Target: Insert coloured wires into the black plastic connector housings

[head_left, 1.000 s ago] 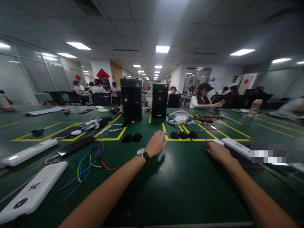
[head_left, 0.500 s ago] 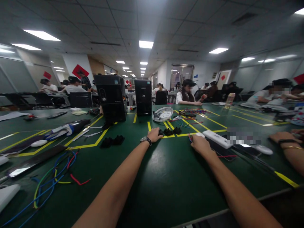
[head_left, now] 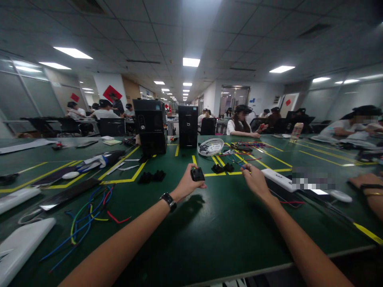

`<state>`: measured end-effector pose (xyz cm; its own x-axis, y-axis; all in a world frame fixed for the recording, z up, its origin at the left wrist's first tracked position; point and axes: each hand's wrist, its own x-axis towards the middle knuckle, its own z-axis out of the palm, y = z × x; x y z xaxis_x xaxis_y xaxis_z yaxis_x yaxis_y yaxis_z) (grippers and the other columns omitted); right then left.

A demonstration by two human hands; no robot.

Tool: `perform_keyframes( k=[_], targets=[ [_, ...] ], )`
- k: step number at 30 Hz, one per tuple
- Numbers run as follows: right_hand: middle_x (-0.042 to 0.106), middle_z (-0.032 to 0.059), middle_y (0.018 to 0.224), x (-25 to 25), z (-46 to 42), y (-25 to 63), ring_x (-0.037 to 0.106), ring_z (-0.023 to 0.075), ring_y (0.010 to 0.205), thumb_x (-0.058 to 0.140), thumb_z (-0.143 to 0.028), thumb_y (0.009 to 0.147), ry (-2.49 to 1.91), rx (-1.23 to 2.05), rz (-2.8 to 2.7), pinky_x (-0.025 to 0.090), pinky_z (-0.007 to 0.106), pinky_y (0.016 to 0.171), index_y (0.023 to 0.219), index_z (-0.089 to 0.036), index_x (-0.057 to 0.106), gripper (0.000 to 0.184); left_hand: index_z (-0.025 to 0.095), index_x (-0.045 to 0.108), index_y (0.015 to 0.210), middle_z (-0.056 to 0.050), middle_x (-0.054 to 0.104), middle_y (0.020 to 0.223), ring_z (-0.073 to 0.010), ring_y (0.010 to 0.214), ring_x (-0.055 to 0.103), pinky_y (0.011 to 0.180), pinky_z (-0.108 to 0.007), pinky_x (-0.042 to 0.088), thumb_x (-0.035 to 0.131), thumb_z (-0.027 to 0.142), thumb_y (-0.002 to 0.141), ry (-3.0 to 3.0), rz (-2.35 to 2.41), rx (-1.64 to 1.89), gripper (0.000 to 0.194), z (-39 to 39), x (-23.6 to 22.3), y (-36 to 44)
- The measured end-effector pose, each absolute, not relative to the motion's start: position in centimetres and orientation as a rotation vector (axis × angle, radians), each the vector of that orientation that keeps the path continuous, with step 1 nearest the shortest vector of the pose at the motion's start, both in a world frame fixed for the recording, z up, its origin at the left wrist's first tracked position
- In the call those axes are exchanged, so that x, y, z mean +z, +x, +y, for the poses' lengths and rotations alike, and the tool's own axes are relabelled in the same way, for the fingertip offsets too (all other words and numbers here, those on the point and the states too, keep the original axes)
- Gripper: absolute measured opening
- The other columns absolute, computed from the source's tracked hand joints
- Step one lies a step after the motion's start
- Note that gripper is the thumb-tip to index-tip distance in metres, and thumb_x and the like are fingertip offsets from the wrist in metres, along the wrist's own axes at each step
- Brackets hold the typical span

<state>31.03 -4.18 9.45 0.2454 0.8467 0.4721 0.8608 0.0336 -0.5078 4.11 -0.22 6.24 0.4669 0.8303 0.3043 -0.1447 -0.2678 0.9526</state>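
Note:
My left hand [head_left: 189,184], with a dark watch on its wrist, is raised over the green table and closed round a small black plastic part [head_left: 197,174]. That part is squarish, with its face turned up. To the right, my right hand [head_left: 255,178] is closed, its fingertips pinched on a thin wire [head_left: 244,162] that shows blue at the tip. Beyond the hands lie similar black parts [head_left: 223,168] near the yellow tape. More black parts [head_left: 152,176] rest left of my left hand.
Two black computer cases [head_left: 149,127] stand at the back, beside a white basket [head_left: 211,147] and a wire bundle [head_left: 249,146]. Loose coloured wires [head_left: 86,211] lie at left. A white power strip [head_left: 278,180] is on the right, near another person's arm [head_left: 366,187].
My left hand has lifted a black part off the table and drawn it nearer. My right hand stays near the power strip, with the wire in its fingers. The view has shifted slightly.

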Motion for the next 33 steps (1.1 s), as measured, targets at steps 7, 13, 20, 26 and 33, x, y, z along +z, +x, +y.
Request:
perform_keyframes(
  k=[7, 13, 20, 26, 33],
  targets=[
    [0.053, -0.0002, 0.065, 11.0, -4.4, 22.0, 0.048, 0.0142, 0.060, 0.034, -0.038, 0.088, -1.357, 0.387, -1.840, 0.035, 0.023, 0.056, 0.082, -0.017, 0.056, 0.031, 0.024, 0.032, 0.116, -0.004, 0.060, 0.096, -0.0135, 0.069, 0.065, 0.068, -0.034, 0.055, 0.069, 0.014, 0.067, 1.402, 0.637, 1.240, 0.062, -2.8, 6.6, 0.7],
    [0.049, -0.0016, 0.064, 10.3, -3.3, 15.4, 0.045, 0.0124, 0.061, 0.039, -0.035, 0.088, -1.167, 0.444, -1.907, 0.034, 0.022, 0.056, 0.077, -0.016, 0.056, 0.028, 0.025, 0.030, 0.124, -0.003, 0.059, 0.099, -0.0157, 0.088, 0.063, 0.086, -0.037, 0.050, 0.068, 0.013, 0.066, 1.450, 0.800, 1.392, 0.070, -2.4, 7.0, -1.5],
    [0.033, -0.0072, 0.051, 7.1, -2.9, 13.9, 0.032, 0.0092, 0.043, 0.041, -0.040, 0.088, -1.054, 0.744, -1.615, 0.026, 0.020, 0.042, 0.079, -0.020, 0.052, 0.025, 0.032, 0.018, 0.127, -0.003, 0.057, 0.102, -0.0160, 0.085, 0.065, 0.087, -0.046, 0.048, 0.050, 0.003, 0.070, 1.069, 0.493, 1.398, 0.072, -2.1, 8.0, -2.8],
    [0.031, -0.0085, 0.054, 6.7, -4.5, 13.8, 0.027, 0.0050, 0.037, 0.045, -0.045, 0.086, -0.864, 1.143, -1.454, 0.020, 0.017, 0.035, 0.071, -0.020, 0.044, 0.029, 0.027, 0.029, 0.121, -0.006, 0.060, 0.099, -0.0203, 0.089, 0.065, 0.088, -0.049, 0.046, 0.045, 0.008, 0.074, 0.886, 0.285, 1.366, 0.053, -1.8, 8.0, -2.7],
    [0.039, -0.0079, 0.053, 6.3, -6.1, 12.1, 0.033, 0.0057, 0.036, 0.042, -0.046, 0.089, -0.882, 1.145, -1.574, 0.025, 0.017, 0.034, 0.083, -0.019, 0.049, 0.029, 0.020, 0.040, 0.109, -0.011, 0.062, 0.104, -0.0212, 0.093, 0.064, 0.092, -0.045, 0.042, 0.045, 0.009, 0.077, 0.872, 0.285, 1.353, 0.035, -1.8, 8.1, -2.7]
  ],
)
